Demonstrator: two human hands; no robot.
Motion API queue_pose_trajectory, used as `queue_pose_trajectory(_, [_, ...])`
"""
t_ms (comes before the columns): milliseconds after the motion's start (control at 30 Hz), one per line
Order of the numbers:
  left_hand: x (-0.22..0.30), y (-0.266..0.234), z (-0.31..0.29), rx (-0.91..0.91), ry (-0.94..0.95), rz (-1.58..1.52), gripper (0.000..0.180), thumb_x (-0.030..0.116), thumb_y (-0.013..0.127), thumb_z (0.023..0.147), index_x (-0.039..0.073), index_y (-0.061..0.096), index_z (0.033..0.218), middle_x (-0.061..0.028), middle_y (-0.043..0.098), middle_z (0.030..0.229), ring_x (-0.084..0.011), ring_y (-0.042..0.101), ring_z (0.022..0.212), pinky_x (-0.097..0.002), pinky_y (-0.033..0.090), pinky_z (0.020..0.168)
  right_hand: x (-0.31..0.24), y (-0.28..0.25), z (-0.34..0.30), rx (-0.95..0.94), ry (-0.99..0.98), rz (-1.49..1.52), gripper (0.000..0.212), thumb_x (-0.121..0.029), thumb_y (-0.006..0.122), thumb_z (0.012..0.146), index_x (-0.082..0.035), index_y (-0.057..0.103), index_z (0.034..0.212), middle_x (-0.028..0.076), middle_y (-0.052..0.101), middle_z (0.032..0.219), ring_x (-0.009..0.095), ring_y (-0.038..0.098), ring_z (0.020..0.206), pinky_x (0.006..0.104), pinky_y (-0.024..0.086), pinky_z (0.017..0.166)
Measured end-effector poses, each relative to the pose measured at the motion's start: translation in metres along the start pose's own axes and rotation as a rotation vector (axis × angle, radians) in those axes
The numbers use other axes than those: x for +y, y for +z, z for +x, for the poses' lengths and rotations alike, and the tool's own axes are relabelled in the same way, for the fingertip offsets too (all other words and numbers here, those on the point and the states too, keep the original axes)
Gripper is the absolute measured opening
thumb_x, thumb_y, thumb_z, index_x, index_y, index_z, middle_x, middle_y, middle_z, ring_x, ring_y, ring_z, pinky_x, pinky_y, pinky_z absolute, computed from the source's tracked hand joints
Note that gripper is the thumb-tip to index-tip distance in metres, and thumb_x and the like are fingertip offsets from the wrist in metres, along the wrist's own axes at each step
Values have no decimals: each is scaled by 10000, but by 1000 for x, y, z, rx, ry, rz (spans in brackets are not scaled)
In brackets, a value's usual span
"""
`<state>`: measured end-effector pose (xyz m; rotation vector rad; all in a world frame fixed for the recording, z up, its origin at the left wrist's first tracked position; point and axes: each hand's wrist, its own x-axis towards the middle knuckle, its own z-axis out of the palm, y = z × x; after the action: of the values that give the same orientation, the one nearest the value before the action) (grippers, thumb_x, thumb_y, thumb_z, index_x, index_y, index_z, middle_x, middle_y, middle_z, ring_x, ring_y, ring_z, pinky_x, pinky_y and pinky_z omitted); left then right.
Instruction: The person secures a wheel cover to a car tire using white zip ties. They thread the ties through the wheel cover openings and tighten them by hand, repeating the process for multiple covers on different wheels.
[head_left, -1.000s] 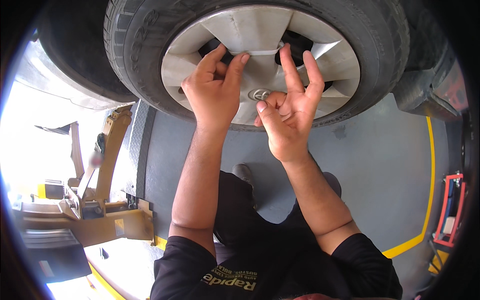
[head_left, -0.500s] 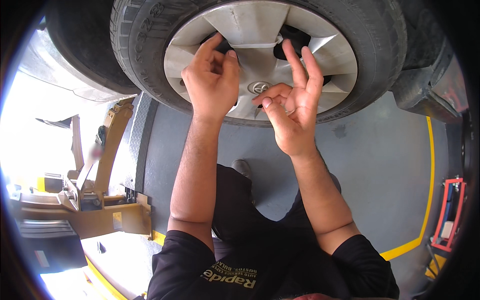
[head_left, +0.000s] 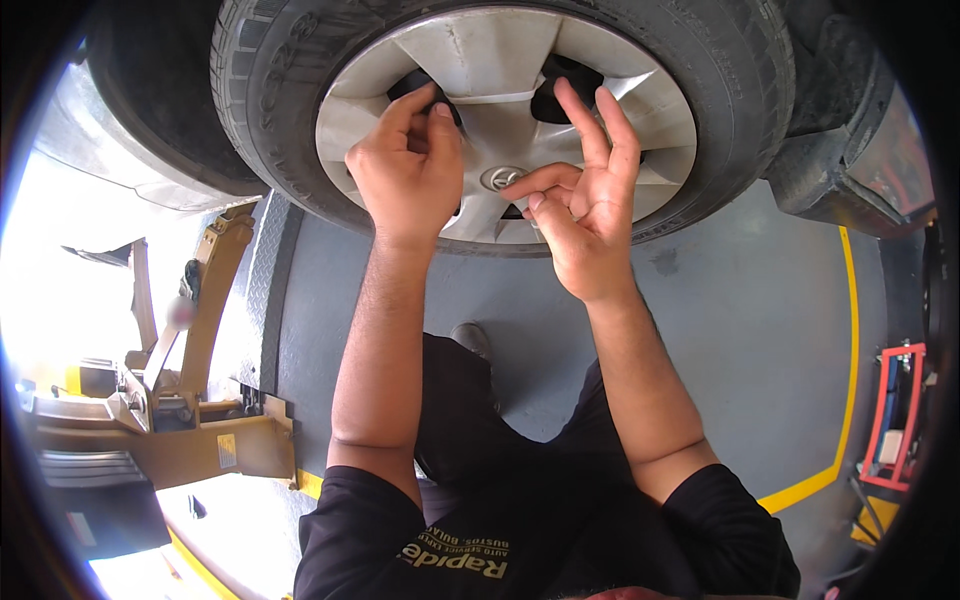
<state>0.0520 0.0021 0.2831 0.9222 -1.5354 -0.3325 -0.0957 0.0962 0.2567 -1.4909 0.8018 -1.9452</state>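
A tyre [head_left: 270,110] with a silver wheel cover [head_left: 500,50] stands in front of me, its round centre emblem [head_left: 505,179] showing. My left hand [head_left: 410,175] is at the cover's left side, fingers curled, with thumb and index tips close together beside a dark opening [head_left: 408,88]. Whatever lies between those tips, if anything, is hidden. Right of the emblem, my right hand [head_left: 590,220] is turned partly palm up. Two of its fingers stretch up toward another dark opening [head_left: 565,88]; its index finger points left across the emblem's lower edge, and nothing shows in the hand.
A tan metal lift arm [head_left: 215,300] and a black box-like part [head_left: 100,500] stand at the left, beside a raised plate edge [head_left: 265,290]. Grey floor with a yellow line [head_left: 853,350] lies at the right, near a red frame [head_left: 890,415]. A dark shoe [head_left: 470,340] is below the wheel.
The view has shifted slightly, so the wheel sits a little further left. My left index finger is bent more, its tip nearer the thumb. My right hand keeps almost the same pose.
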Motion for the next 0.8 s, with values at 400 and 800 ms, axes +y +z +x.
queue_pose_trajectory(400, [8,6,-10,-63,2,-33,310,86,726,994,-126,718,1221,-84,770,751,-92,710,636,-244,553,568,1,6,1,-36,3,19,942,134,507,846,-99,102,1663,354,324,1655,212,769,813,317,649,776])
queue_pose_trajectory(800, [9,12,-15,-10,-83,-181,300,83,698,977,-115,727,1201,-86,754,691,-134,736,601,-266,562,587,-20,-21,20,-92,106,-35,854,125,490,842,-69,223,1630,318,452,1604,221,785,854,242,546,665])
